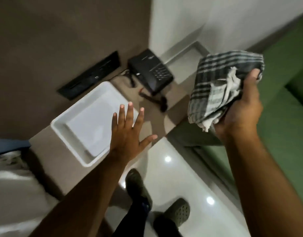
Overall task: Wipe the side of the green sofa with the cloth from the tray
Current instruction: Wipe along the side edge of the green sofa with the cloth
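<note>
My right hand [239, 108] is shut on a bunched black-and-white checked cloth [221, 86], held in the air at the right, above the near end of the green sofa [275, 134]. The sofa runs along the right edge of the view, its side panel facing the floor gap. My left hand [128, 132] hovers open, fingers spread, over the right edge of a white tray [61, 127]. The tray sits on a brown tabletop and nothing lies in it.
A black desk phone [150, 71] with its cord stands behind the tray near the wall. A black socket panel [89, 76] is set in the brown wall. White bedding [12, 185] lies at the lower left. My feet in dark clogs [178, 212] stand on the glossy white floor.
</note>
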### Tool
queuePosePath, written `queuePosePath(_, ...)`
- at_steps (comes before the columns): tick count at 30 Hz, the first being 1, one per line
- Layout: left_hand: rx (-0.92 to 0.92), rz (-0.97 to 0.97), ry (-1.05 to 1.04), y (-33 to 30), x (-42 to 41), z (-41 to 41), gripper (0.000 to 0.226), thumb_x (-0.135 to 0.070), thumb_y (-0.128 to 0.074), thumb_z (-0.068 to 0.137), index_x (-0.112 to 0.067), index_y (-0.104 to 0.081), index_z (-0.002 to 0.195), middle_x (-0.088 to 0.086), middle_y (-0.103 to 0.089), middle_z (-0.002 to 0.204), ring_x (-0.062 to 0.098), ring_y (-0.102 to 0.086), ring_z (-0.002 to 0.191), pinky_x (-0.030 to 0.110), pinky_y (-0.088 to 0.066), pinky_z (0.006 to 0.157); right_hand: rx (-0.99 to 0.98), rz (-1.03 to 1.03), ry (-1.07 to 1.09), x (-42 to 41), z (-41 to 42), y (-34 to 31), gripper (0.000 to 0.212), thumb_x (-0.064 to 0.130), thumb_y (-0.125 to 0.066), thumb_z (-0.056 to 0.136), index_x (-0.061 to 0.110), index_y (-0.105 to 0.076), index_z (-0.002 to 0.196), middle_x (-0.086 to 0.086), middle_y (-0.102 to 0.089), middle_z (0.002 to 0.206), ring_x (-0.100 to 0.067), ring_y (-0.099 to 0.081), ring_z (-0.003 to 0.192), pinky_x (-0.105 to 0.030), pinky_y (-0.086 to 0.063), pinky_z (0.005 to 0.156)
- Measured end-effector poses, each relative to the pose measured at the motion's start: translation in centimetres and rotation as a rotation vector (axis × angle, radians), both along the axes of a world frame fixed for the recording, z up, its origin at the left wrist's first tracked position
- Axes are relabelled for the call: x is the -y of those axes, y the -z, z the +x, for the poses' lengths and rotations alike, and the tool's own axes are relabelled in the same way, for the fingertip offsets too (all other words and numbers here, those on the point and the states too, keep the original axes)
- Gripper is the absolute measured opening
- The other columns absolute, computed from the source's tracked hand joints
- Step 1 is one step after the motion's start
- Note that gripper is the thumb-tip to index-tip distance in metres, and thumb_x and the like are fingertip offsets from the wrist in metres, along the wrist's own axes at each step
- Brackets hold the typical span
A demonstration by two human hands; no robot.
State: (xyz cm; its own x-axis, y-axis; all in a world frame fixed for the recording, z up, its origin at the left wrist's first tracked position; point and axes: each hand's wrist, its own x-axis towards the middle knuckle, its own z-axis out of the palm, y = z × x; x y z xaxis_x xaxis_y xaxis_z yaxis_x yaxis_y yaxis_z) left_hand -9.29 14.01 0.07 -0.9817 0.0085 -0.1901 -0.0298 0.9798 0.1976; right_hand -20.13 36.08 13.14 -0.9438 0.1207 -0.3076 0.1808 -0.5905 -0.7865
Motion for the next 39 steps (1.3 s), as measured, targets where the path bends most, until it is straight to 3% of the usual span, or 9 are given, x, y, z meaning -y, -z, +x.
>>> queuePosePath(10, -0.256, 0.059, 0.822, -2.8, -25.7, 0.9, 0.089, -0.078, -0.027, 0.094, -0.020, -0.022, 0.161, 0.022, -0.016, 0.167, 0.045, -0.022, 0.154, 0.055, -0.019, 0.124, -0.001, 0.096, 0.583, -27.5, 17.1, -5.4, 0.064, 0.053, -0.048, 0.087, 0.011, -0.053, 0.136, -0.014, -0.051, 0.146, -0.031, -0.053, 0.130, -0.056, -0.036, 0.113)
queuePosePath(14, -0.207, 0.056, 1.071, 1.2, -36.5, 3.4, 0.085, -0.074, -0.046, 0.091, -0.016, -0.043, 0.153, 0.024, -0.033, 0.163, 0.044, -0.031, 0.151, 0.054, -0.026, 0.122, 0.054, 0.109, 0.782, -35.4, 27.4, -1.0, 0.070, 0.056, -0.043, 0.084, 0.013, -0.049, 0.139, -0.014, -0.048, 0.149, -0.032, -0.051, 0.132, -0.059, -0.034, 0.113)
queuePosePath(19, 0.020, -0.092, 1.074, 9.1, -45.3, 6.1, 0.088, -0.076, -0.033, 0.090, -0.014, -0.050, 0.149, 0.025, -0.040, 0.159, 0.047, -0.040, 0.146, 0.060, -0.038, 0.116, 0.136, 0.063, 0.936, -41.2, 40.0, 7.5, 0.072, 0.064, -0.041, 0.085, 0.018, -0.048, 0.140, -0.014, -0.044, 0.151, -0.035, -0.048, 0.134, -0.064, -0.032, 0.112)
queuePosePath(22, -0.023, -0.162, 1.149, 12.2, -48.5, 7.8, 0.089, -0.077, -0.028, 0.090, -0.017, -0.040, 0.155, 0.025, -0.033, 0.163, 0.050, -0.031, 0.149, 0.064, -0.030, 0.117, 0.226, -0.025, 1.017, -42.5, 46.3, 12.2, 0.077, 0.070, -0.043, 0.082, 0.020, -0.048, 0.140, -0.015, -0.041, 0.153, -0.036, -0.046, 0.135, -0.063, -0.035, 0.108)
queuePosePath(25, -0.114, -0.184, 1.206, 13.4, -52.0, 9.1, 0.086, -0.077, -0.024, 0.092, -0.024, -0.027, 0.160, 0.018, -0.020, 0.169, 0.048, -0.019, 0.154, 0.067, -0.018, 0.120, 0.343, -0.120, 1.106, -42.5, 50.5, 16.5, 0.082, 0.075, -0.042, 0.075, 0.021, -0.052, 0.136, -0.015, -0.047, 0.149, -0.034, -0.054, 0.120, -0.038, -0.056, 0.075)
queuePosePath(27, -0.147, -0.177, 1.345, 13.9, -55.3, 10.0, 0.084, -0.075, -0.025, 0.093, -0.025, -0.025, 0.161, 0.016, -0.019, 0.170, 0.047, -0.018, 0.155, 0.067, -0.018, 0.120, 0.286, -0.191, 1.251, -42.4, 52.9, 19.6, 0.080, 0.071, -0.044, 0.075, 0.018, -0.054, 0.135, -0.015, -0.051, 0.146, -0.034, -0.057, 0.122, -0.048, -0.058, 0.084)
queuePosePath(31, -0.195, -0.140, 1.671, 13.8, -63.3, 12.7, 0.078, -0.068, -0.029, 0.096, -0.023, -0.024, 0.161, 0.017, -0.018, 0.170, 0.045, -0.017, 0.156, 0.066, -0.021, 0.120, 0.254, -0.299, 1.464, -42.8, 54.8, 24.4, 0.071, 0.068, -0.037, 0.089, 0.014, -0.058, 0.130, -0.016, -0.062, 0.134, -0.035, -0.063, 0.117, -0.060, -0.047, 0.101)
queuePosePath(35, -0.241, -0.105, 1.903, 14.2, -72.0, 17.8, 0.077, -0.064, -0.029, 0.098, -0.022, -0.021, 0.162, 0.017, -0.014, 0.171, 0.043, -0.014, 0.157, 0.062, -0.019, 0.122, 0.224, -0.391, 1.621, -44.6, 55.7, 26.9, 0.063, 0.063, -0.032, 0.095, 0.017, -0.075, 0.099, -0.007, -0.075, 0.093, -0.027, -0.069, 0.082, -0.042, -0.054, 0.081)
queuePosePath(39, -0.243, -0.127, 1.980, 13.9, -81.2, 24.0, 0.081, -0.066, -0.024, 0.096, -0.021, -0.014, 0.163, 0.015, -0.007, 0.172, 0.041, -0.007, 0.158, 0.060, -0.012, 0.124, 0.151, -0.547, 1.514, -48.2, 57.3, 28.1, 0.074, 0.073, -0.028, 0.090, 0.022, -0.075, 0.065, 0.002, -0.054, 0.050, -0.012, -0.041, 0.052, -0.025, -0.024, 0.052)
